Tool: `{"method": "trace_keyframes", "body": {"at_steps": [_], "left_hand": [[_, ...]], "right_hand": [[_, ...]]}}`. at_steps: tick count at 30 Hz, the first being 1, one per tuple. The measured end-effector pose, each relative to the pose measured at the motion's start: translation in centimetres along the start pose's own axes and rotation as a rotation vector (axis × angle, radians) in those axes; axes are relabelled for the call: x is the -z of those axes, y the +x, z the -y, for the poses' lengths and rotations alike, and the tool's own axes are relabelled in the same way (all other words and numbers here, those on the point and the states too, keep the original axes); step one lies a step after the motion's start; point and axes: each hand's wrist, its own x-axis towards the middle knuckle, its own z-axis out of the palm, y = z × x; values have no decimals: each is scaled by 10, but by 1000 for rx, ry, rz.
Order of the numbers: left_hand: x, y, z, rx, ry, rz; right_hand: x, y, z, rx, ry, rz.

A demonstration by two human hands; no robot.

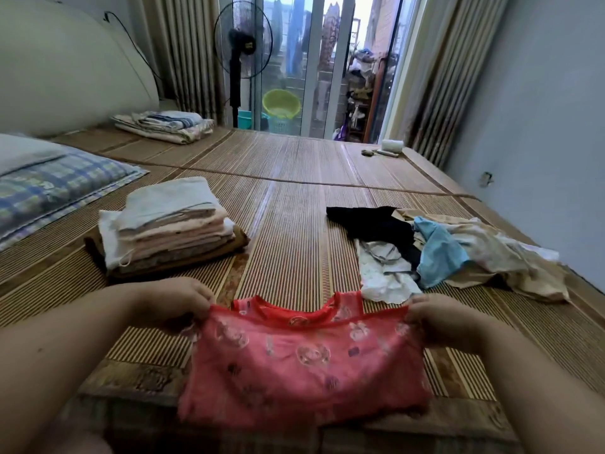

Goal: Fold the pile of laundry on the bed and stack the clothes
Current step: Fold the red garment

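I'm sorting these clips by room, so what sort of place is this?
Most likely a home bedroom. A bed covered with a bamboo mat fills the view, with a plaid pillow by the padded headboard, and a standing fan beside curtained glass balcony doors.

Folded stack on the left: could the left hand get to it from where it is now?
Probably yes. The folded stack lies just beyond the left hand with only bare mat between, but its fingers hold the red shirt.
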Motion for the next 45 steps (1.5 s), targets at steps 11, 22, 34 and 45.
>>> {"method": "trace_keyframes", "body": {"at_steps": [11, 22, 34, 45], "left_hand": [[-21, 69, 2, -168, 324, -585], [-71, 23, 12, -367, 912, 44], [-66, 2, 69, -522, 638, -457], [2, 12, -28, -516, -833, -322]], "right_hand": [[-32, 75, 10, 213, -423, -548], [-37, 9, -44, 230, -806, 86], [-31, 3, -61, 374, -440, -351], [-8, 21, 52, 455, 746, -400]]}}
